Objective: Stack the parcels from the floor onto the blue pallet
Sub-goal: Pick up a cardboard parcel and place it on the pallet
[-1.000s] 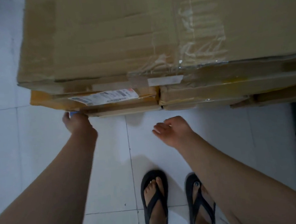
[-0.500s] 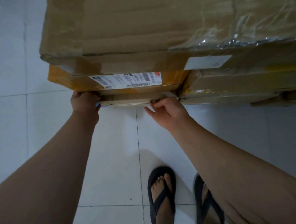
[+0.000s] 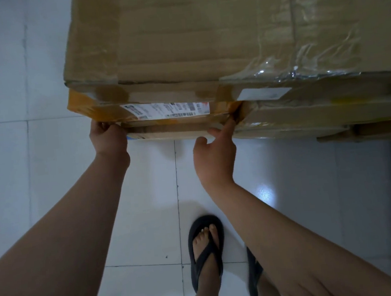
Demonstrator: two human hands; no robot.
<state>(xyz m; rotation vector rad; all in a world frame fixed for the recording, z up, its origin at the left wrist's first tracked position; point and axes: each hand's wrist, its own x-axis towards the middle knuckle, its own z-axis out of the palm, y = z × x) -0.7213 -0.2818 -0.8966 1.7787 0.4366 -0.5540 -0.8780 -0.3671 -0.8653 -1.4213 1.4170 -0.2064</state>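
Flanking flat parcel (image 3: 176, 129): fingers (image 3: 228, 124).

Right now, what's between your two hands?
In the head view, the flat parcel's front edge spans from left hand to right hand, under the labelled parcel.

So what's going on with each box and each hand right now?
Big brown cardboard box: top of the stack, taped shut.
Yellow-taped parcel with white label: sandwiched under it.
Flat brown cardboard parcel: lowest, gripped at both ends.
Left hand: closed on its left corner.
Right hand: fingers on its right corner.
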